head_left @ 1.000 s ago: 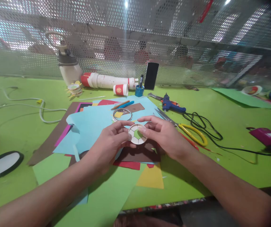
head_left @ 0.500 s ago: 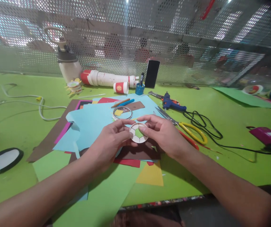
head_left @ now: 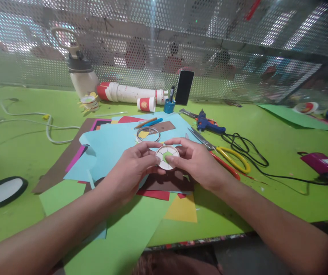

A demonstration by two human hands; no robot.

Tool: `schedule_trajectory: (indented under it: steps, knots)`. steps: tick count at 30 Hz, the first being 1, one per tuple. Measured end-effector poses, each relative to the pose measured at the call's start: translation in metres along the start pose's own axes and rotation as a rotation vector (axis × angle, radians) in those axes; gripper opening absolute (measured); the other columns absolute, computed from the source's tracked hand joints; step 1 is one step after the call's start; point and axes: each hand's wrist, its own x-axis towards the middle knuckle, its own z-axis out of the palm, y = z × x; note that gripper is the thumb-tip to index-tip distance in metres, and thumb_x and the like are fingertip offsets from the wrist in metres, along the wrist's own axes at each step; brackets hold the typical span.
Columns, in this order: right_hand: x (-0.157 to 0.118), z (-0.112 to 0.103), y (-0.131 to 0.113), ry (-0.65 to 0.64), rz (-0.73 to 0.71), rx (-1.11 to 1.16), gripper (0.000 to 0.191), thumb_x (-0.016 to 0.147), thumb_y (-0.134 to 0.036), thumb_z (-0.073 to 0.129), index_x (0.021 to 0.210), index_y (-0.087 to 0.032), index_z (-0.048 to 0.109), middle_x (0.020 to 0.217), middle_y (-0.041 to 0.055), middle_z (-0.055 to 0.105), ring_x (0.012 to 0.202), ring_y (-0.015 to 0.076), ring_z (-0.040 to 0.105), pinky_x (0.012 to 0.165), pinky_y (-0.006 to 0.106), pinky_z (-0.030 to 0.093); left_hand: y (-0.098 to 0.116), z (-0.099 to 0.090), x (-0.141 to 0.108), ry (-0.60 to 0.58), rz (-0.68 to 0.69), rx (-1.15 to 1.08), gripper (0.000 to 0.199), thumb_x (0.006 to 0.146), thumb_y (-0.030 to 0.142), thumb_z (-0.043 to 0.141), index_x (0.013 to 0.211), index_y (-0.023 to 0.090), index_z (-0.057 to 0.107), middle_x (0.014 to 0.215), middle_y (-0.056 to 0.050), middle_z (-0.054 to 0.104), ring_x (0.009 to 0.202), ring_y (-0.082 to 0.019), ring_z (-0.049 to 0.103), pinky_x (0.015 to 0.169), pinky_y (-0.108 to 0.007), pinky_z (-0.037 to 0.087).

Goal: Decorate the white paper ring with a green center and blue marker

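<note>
Me: Since half a second ago, the whole scene slid up slightly in view. Lined white disc [head_left: 167,151] barely shifted, maybe turned a touch.

B: Why the two-sided grip?

Me: Small piece. Held at both edges over the brown paper [head_left: 171,183], likely to steady it with the green centre [head_left: 165,156] facing me.

B: Grip state?

Me: Left hand [head_left: 136,162]: fingers narrow, pinching the near-left edge. Right hand [head_left: 199,162]: thumb on the face, partly over the green; other fingers curled round the far side.

B: Around it?

Me: Ring [head_left: 148,141] just beyond. Scissors [head_left: 218,149] and glue gun [head_left: 211,126] right, on the desk [head_left: 284,149], probably for right-side reach.
</note>
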Motion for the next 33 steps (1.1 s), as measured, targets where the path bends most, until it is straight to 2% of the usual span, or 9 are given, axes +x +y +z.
schedule_trajectory:
  steps: [4, 9, 16, 22, 25, 33]
  knots:
    - [0.0000, 0.0006, -0.0001, -0.019, 0.008, 0.019, 0.037, 0.080, -0.027, 0.071, 0.114, -0.019, 0.060, 0.080, 0.0007, 0.066, 0.069, 0.0145, 0.061, 0.064, 0.028, 0.047, 0.0006, -0.0013, -0.0004, -0.002, -0.023, 0.019, 0.025, 0.074, 0.013, 0.070, 0.098, 0.013, 0.066, 0.081, -0.003, 0.071, 0.070, -0.012, 0.065, 0.067, -0.025, 0.055]
    - [-0.0018, -0.0029, -0.0036, -0.067, 0.017, 0.096, 0.036, 0.081, -0.029, 0.070, 0.114, -0.019, 0.059, 0.086, 0.0022, 0.068, 0.072, 0.0142, 0.064, 0.070, 0.029, 0.050, 0.0018, -0.0015, 0.0001, 0.001, -0.005, 0.027, 0.026, 0.073, 0.014, 0.072, 0.098, 0.014, 0.066, 0.082, -0.005, 0.072, 0.074, -0.015, 0.068, 0.066, -0.025, 0.054]
    - [-0.0013, -0.0060, -0.0056, -0.023, 0.057, 0.093, 0.037, 0.077, -0.026, 0.073, 0.111, -0.020, 0.060, 0.072, -0.0023, 0.062, 0.064, 0.0140, 0.061, 0.059, 0.027, 0.049, 0.0012, -0.0014, 0.0000, 0.041, -0.010, 0.048, 0.033, 0.070, 0.012, 0.071, 0.103, 0.014, 0.064, 0.085, -0.006, 0.072, 0.081, -0.019, 0.069, 0.067, -0.027, 0.055]
    - [-0.0011, -0.0047, -0.0052, -0.025, 0.050, 0.083, 0.037, 0.078, -0.024, 0.071, 0.113, -0.020, 0.059, 0.076, -0.0006, 0.064, 0.067, 0.0144, 0.063, 0.061, 0.027, 0.048, 0.0002, -0.0027, 0.0005, 0.033, -0.004, 0.057, 0.032, 0.072, 0.012, 0.069, 0.104, 0.013, 0.064, 0.087, -0.006, 0.073, 0.079, -0.018, 0.069, 0.067, -0.027, 0.055]
    - [-0.0010, -0.0046, -0.0041, -0.025, 0.027, 0.082, 0.034, 0.081, -0.029, 0.070, 0.112, -0.020, 0.059, 0.076, -0.0008, 0.064, 0.066, 0.0137, 0.062, 0.062, 0.027, 0.047, -0.0001, -0.0034, -0.0001, 0.021, -0.008, 0.067, 0.034, 0.073, 0.012, 0.068, 0.106, 0.014, 0.063, 0.086, -0.006, 0.073, 0.079, -0.018, 0.069, 0.068, -0.026, 0.055]
    - [0.0021, 0.0002, 0.0023, 0.007, -0.001, 0.062, 0.035, 0.079, -0.034, 0.073, 0.109, -0.020, 0.062, 0.064, -0.0065, 0.054, 0.059, 0.0123, 0.057, 0.058, 0.026, 0.045, -0.0007, -0.0023, -0.0013, 0.015, -0.038, 0.067, 0.041, 0.070, 0.014, 0.072, 0.111, 0.015, 0.064, 0.080, -0.003, 0.070, 0.075, -0.017, 0.067, 0.067, -0.027, 0.054]
